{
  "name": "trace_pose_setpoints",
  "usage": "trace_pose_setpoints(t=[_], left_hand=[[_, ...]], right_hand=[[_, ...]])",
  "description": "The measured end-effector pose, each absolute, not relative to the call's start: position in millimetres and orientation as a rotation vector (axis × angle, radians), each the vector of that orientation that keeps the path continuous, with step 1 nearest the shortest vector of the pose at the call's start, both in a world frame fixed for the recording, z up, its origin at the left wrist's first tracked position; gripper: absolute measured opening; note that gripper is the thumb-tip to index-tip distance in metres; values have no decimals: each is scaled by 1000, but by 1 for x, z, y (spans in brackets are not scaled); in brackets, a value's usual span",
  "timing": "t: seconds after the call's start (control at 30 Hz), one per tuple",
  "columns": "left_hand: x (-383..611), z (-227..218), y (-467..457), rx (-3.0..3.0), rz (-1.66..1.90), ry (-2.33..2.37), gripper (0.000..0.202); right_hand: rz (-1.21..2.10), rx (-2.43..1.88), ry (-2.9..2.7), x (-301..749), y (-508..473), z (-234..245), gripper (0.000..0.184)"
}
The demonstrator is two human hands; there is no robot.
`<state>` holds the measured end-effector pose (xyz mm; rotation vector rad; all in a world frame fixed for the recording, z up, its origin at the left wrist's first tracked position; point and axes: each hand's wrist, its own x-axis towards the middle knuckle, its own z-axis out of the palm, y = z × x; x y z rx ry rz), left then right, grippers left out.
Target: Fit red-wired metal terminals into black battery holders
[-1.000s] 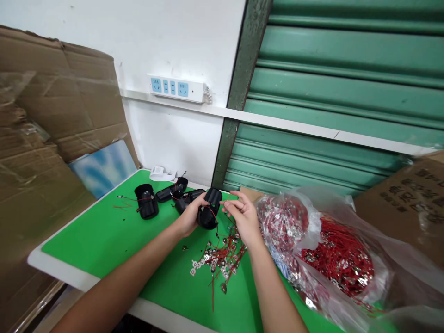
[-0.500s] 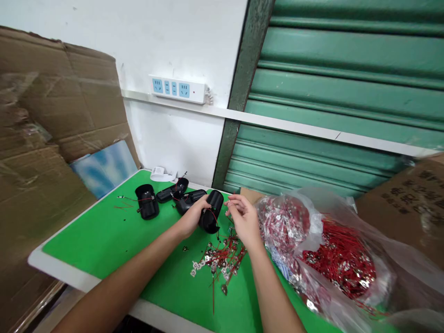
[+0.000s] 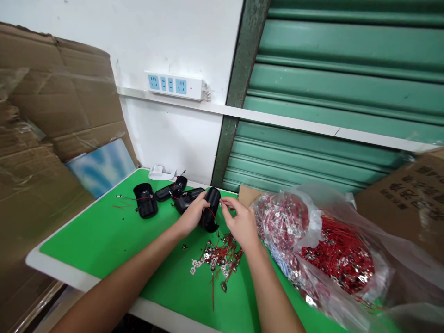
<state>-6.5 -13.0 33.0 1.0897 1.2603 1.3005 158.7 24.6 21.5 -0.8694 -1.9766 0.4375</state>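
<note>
My left hand (image 3: 193, 214) is closed on a black plastic housing (image 3: 212, 199), held tilted above the green mat, with a red wire running along it. Between the thumb and fingertips of my right hand (image 3: 240, 223) is a small metal battery contact (image 3: 221, 204), close to the housing's right side. Below both hands lies a loose pile of battery contacts with red wires (image 3: 222, 257). Behind my left hand, more black housings (image 3: 172, 188) rest on the mat, and another housing (image 3: 145, 200) with red wires stands farther left.
At the right, clear plastic bags (image 3: 282, 217) bulge with red-wired contacts (image 3: 342, 259). Cardboard (image 3: 52, 120) walls the left side, and a carton (image 3: 409, 199) stands right. A power strip (image 3: 175, 86) is on the wall above the green-topped table (image 3: 104, 240).
My right hand has moved left with the contact, closer to the black housing. My left hand keeps its hold on the housing. The view has shifted slightly.
</note>
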Motion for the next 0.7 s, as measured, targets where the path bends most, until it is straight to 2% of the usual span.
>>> trace_pose_setpoints(t=[0.17, 0.27, 0.53, 0.7], left_hand=[[-8, 30, -12, 1207, 1278, 1316, 38], [-8, 29, -13, 1333, 1249, 1416, 44], [-5, 33, -17, 1445, 1192, 1477, 54], [-4, 34, -18, 1480, 1184, 1484, 57]], right_hand=[[90, -889, -2134, 163, 23, 25, 18], [-77, -897, -2174, 162, 19, 31, 16], [225, -1009, -2291, 156, 14, 29, 14], [190, -1073, -2348, 153, 12, 33, 13]])
